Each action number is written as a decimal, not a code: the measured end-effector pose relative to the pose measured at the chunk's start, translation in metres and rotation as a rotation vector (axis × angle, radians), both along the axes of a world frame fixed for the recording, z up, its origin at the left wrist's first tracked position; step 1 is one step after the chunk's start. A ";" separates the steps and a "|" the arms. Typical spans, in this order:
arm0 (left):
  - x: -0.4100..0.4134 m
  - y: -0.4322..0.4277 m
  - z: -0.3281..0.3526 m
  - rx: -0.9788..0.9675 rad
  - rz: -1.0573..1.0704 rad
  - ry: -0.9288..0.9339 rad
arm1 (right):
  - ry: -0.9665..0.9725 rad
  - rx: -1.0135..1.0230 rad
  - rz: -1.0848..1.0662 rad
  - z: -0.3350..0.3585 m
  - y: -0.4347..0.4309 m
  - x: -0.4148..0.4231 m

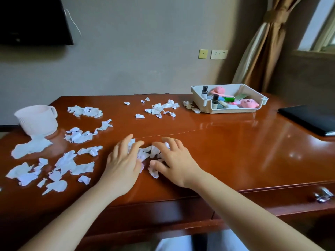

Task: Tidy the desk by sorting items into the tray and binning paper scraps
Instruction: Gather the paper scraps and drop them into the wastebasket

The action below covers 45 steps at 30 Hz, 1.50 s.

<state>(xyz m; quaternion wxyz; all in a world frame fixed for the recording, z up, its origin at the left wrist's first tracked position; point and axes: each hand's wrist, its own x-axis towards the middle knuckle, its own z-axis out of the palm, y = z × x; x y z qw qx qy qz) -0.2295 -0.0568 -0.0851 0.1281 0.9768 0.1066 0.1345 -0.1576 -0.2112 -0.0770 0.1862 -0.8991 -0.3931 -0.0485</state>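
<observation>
A small heap of torn white paper scraps (147, 153) lies on the brown desk (226, 142) between my two hands. My left hand (123, 163) cups the heap from the left with curved fingers touching the scraps. My right hand (175, 161) cups it from the right, fingers spread and bent over the paper. Neither hand has lifted anything. More paper scraps (59, 165) cover the desk's left side, and another scatter of paper scraps (161, 108) lies at the back. A small pale bin (37, 120) stands at the far left. The white tray (201, 96) at the back right holds small bottles, pink plush toys and other items.
A black folder (308, 118) lies at the desk's right edge. A drawer with a metal handle (323, 194) sits below the desk front on the right. A curtain (262, 44) hangs behind the tray and a dark screen (32, 20) hangs on the wall at upper left.
</observation>
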 end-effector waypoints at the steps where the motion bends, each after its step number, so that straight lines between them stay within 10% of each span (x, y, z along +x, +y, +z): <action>1: 0.003 0.000 0.000 -0.013 0.004 0.036 | 0.032 -0.036 0.009 -0.001 0.002 0.000; 45: 0.040 0.015 -0.006 -0.080 0.012 -0.156 | 0.076 0.152 -0.001 -0.006 0.026 0.037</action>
